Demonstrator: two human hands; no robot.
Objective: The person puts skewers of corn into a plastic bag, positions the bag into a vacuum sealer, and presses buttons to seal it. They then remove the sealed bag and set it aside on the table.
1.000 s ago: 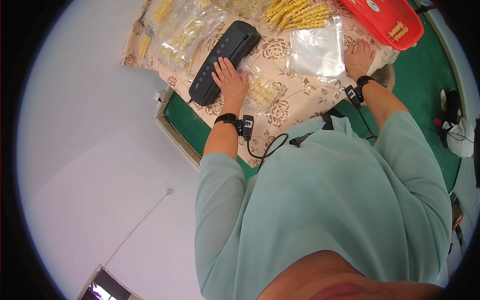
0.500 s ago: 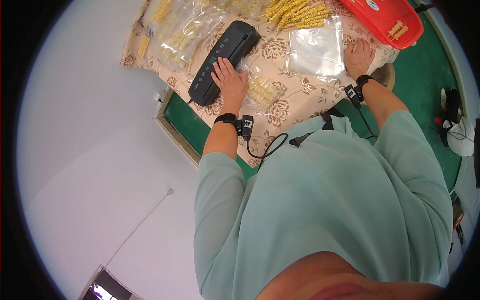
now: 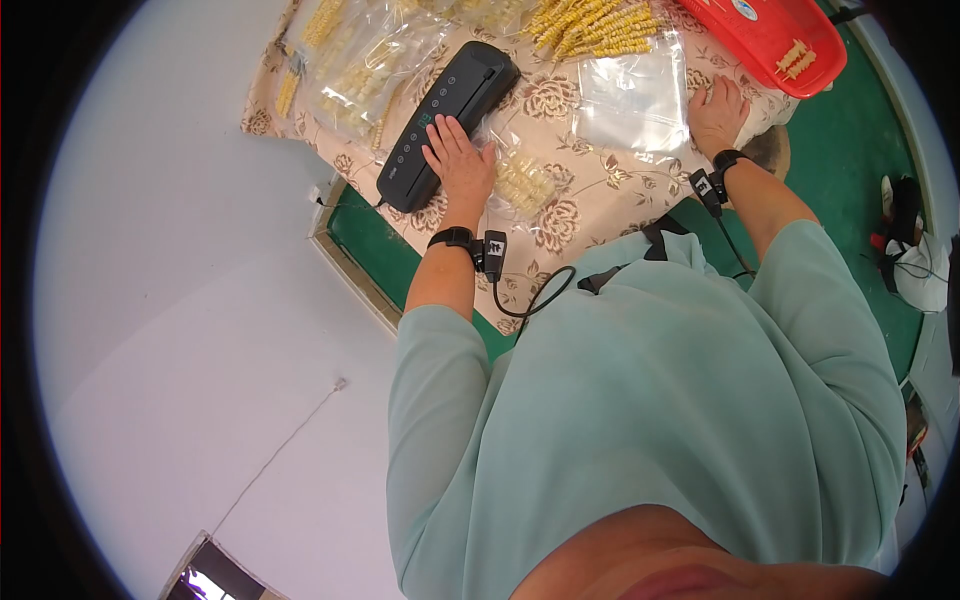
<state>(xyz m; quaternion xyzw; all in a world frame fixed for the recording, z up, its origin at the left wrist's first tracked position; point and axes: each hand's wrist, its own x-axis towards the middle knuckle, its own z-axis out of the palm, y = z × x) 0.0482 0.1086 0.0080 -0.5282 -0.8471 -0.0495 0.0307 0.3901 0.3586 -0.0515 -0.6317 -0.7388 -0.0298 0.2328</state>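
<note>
My left hand (image 3: 462, 165) lies with fingers stretched out on top of a black vacuum sealer (image 3: 440, 125), which has a row of buttons and a lit green display. From the sealer's near side, beside that hand, extends a clear plastic bag (image 3: 522, 185) with pale yellow pieces inside. My right hand (image 3: 717, 115) rests on the tablecloth with its fingers spread, holding nothing. Just left of it lies a stack of clear flat bags (image 3: 632, 105). Beyond the stack is a pile of yellow, bumpy, skewer-like sticks (image 3: 590, 27).
Filled clear bags (image 3: 365, 80) lie behind the sealer. A red plastic basket (image 3: 815, 75) at the far right holds a few pale pieces (image 3: 796, 60). The flowered tablecloth (image 3: 560, 225) covers the table; a cord runs off the sealer's left end.
</note>
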